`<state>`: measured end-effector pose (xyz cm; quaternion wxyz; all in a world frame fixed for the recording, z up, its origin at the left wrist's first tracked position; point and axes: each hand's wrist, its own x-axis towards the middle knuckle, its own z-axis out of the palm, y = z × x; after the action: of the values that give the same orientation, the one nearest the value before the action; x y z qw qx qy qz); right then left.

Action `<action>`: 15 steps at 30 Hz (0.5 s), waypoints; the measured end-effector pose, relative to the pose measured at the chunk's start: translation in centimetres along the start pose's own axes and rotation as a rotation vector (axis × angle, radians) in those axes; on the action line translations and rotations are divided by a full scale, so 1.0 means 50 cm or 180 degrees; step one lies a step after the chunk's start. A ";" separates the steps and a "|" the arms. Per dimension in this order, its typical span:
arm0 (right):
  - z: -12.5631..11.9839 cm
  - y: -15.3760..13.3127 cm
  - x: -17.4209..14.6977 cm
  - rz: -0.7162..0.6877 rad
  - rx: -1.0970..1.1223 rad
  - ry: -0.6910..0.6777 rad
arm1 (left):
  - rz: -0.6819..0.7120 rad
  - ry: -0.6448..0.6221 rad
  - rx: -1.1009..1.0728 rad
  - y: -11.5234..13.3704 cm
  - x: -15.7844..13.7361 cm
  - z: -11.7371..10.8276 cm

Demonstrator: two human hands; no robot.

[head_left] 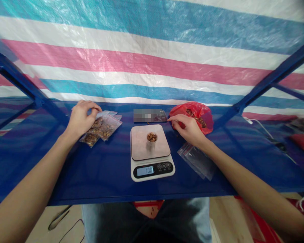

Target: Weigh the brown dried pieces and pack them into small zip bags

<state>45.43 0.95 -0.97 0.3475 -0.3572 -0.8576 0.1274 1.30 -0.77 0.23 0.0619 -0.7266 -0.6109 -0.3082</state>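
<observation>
My left hand [84, 116] rests at the far left edge of a pile of small zip bags [106, 127] filled with brown nut-like pieces. Its fingers are loosely curved, with a gap between thumb and forefinger. My right hand [188, 127] is beside a red plastic bag [208, 111] of similar brown pieces, its fingertips by the right end of a phone-like dark slab [160, 115]. Those fingers are bent and apart, with nothing seen in them. Between the hands stands a white kitchen scale [152, 153] reading 10.0. A small clear cup [151, 143] of brown pieces sits on its plate.
Flat clear zip bags [196, 163] lie under my right forearm. One loose brown piece [148, 123] lies behind the scale. The blue tabletop [96, 184] has blue metal bars [276, 76] on both sides and a striped plastic sheet [147, 60] behind. A white cable [264, 130] lies at right.
</observation>
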 end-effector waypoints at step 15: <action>-0.001 0.006 -0.001 0.0167 0.0034 0.0089 | 0.0050 -0.0094 -0.0373 0.033 0.003 -0.007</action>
<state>45.65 1.12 -1.08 0.3579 -0.3796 -0.8422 0.1360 2.70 -1.21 1.05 0.0126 -0.7382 -0.5869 -0.3323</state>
